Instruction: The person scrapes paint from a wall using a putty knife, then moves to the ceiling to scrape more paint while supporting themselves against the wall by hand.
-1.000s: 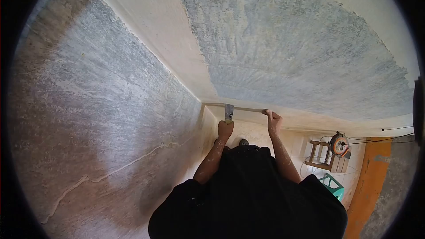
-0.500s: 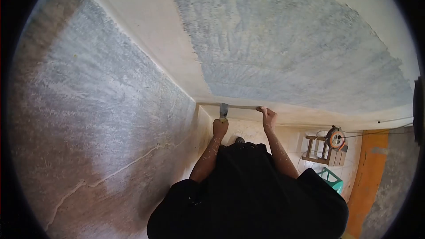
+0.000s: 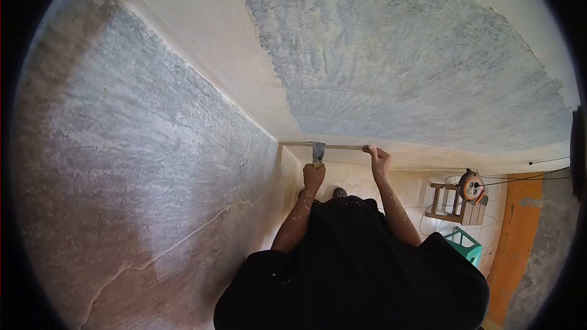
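My left hand (image 3: 313, 176) is closed round the handle of a putty knife (image 3: 318, 151), its flat grey blade pointing up towards the wall. At the blade's tip runs a long thin strip (image 3: 345, 146), seen nearly edge-on along the foot of the patched wall face. The fingers of my right hand (image 3: 379, 162) are pinched at the right end of this strip. Pale specks dot both forearms. Above the strip, a large grey patch (image 3: 391, 55) covers much of the cream wall (image 3: 263, 79).
A rough grey wall (image 3: 153, 146) with a pale crack-like line meets the cream wall at my left. To the right are an orange cable reel (image 3: 471, 187), a wooden stool (image 3: 443, 201) and a green plastic stool (image 3: 466, 245). Dark cables (image 3: 520, 179) run from the reel.
The whole scene has shifted slightly to the right in the view. Both hands keep their grips, and the putty knife stays at the strip.
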